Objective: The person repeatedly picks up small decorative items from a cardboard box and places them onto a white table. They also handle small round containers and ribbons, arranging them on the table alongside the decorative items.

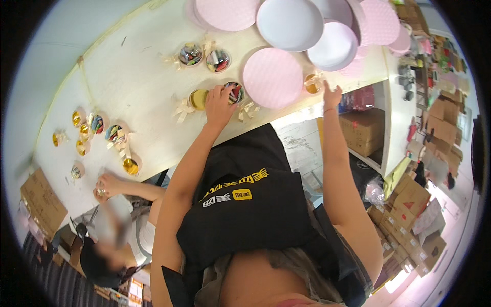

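- In the head view, the left hand is bent over a small round tub of colourful bits. Its fingers touch the tub, but one cannot tell how tightly they hold it.
- A yellow-topped tub sits just left of that one.
- The right hand is part open, with fingers spread. It seems to hold nothing. It is right beside a gold tub with a bow; whether it touches the bow is hard to tell.
- All three tubs are on the white bench, and a big pink disc lies between the hands.
- The step in hand looks like handling and setting out the little tubs. The next move seems to call for a soft grip on the tub's sides, so the bow does not get squashed.
- At the left, a co-worker's hand is at the bench edge.
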Available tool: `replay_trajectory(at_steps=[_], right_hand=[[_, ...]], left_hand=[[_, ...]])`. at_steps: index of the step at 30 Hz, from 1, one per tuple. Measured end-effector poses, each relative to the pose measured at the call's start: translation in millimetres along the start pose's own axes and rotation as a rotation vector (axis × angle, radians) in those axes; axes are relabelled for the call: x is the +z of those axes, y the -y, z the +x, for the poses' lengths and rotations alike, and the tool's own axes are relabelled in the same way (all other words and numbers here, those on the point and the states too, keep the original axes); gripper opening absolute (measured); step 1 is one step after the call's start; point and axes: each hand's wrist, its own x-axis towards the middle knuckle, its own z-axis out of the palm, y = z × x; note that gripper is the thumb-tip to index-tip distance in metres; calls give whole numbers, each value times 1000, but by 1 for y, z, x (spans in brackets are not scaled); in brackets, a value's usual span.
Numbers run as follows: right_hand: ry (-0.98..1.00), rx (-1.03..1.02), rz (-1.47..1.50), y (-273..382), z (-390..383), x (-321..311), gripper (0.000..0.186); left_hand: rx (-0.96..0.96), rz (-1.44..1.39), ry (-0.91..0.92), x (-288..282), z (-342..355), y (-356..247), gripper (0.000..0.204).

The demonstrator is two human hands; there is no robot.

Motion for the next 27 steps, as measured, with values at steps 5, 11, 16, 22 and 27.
replay_trajectory(at_steps=[5,11,16,22,27], right_hand=[[-34,124,87,-7,29,24,95],[693,-509,406,148,-161,-4,65],[862,-937,95,198,-225,30,69],[855,-984,-9,203,-236,56,50],[893,-1004,-29,203,-245,63,46]], left_hand=[[-99,-213,-20,-10,-8,-3,96],[-188,-349,-44,19,-9,4,110],[-260,-461,-181,58,-9,21,93],[-178,-339,-350,61,-12,19,75],[-225,-291,-336,59,-19,28,75]])
